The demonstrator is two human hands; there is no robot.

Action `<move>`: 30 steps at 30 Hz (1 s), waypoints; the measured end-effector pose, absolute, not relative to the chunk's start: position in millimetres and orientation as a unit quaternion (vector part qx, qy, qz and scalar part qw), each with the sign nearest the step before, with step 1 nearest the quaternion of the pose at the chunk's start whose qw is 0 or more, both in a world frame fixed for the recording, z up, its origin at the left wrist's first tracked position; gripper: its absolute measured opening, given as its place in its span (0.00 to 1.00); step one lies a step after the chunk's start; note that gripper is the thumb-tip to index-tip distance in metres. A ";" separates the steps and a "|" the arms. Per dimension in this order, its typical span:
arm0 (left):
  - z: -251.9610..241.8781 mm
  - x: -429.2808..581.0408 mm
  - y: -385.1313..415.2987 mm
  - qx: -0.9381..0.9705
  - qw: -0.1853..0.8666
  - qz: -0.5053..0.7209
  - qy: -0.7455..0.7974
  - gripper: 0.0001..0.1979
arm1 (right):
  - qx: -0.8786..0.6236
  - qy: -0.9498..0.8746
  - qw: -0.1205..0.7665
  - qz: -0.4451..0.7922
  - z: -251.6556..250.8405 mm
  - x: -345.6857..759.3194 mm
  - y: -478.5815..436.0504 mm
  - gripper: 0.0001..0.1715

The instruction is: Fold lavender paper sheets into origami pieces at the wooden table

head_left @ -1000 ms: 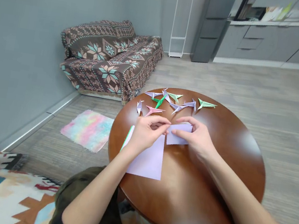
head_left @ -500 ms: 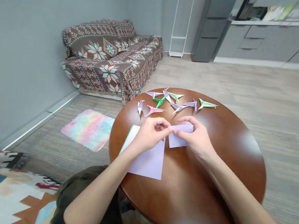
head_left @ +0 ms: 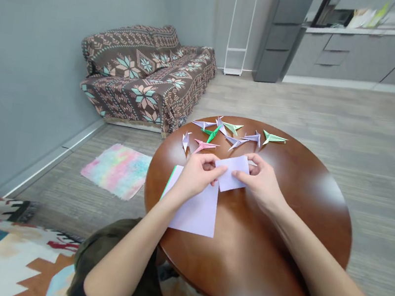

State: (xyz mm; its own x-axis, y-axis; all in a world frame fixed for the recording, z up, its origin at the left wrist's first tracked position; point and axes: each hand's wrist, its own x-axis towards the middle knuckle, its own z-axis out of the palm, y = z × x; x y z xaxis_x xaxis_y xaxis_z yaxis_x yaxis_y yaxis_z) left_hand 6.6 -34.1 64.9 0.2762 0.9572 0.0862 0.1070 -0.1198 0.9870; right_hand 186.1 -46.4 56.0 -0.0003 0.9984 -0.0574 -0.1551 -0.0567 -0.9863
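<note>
Between my two hands is a small lilac square of origami paper (head_left: 232, 176), held a little above the table. My left hand (head_left: 197, 173) pinches its left edge, thumb on top. On the other side, my right hand (head_left: 262, 180) grips the right edge, thumb pressed on the face and fingers behind. Under my left hand and forearm lies a stack of larger paper sheets (head_left: 198, 215), lilac on top with a green edge showing at the left. Beyond my hands are several folded paper figures: a pink one (head_left: 205, 146), a dark green one (head_left: 212, 133), and lilac and pale green ones.
Everything rests on a round brown wooden table (head_left: 258, 258). A pale green figure (head_left: 273, 138) lies near the far edge. Past the table stand a covered sofa (head_left: 145, 74) and a fluffy pastel rug (head_left: 117, 170). Grey kitchen cabinets (head_left: 365, 59) line the back.
The lilac square has turned its face up more and shifted slightly left. My right thumb now presses on its face; my left hand keeps its hold on the left side.
</note>
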 end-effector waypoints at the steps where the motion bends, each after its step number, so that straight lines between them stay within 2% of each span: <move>1: 64.8 8.5 -35.3 0.618 0.509 0.417 0.430 0.10 | -0.476 -0.449 0.522 0.547 56.4 185.7 -47.3 0.26; 6: 65.5 13.5 -39.6 0.611 0.513 0.418 0.434 0.10 | -0.487 -0.463 0.520 0.527 57.8 182.9 -50.0 0.25; 14: 64.5 -4.2 -30.3 0.614 0.489 0.434 0.443 0.11 | -0.455 -0.449 0.525 0.562 45.8 186.3 -43.2 0.25; 18: 62.5 -6.9 -29.1 0.619 0.490 0.426 0.442 0.11 | -0.451 -0.475 0.529 0.541 43.0 187.3 -43.5 0.21; 23: 62.8 -0.8 -31.7 0.595 0.469 0.488 0.434 0.15 | -0.434 -0.518 0.533 0.509 46.6 186.1 -48.3 0.15; 30: 62.4 -0.9 -32.2 0.597 0.462 0.504 0.420 0.12 | -0.430 -0.541 0.561 0.455 51.4 186.5 -51.1 0.10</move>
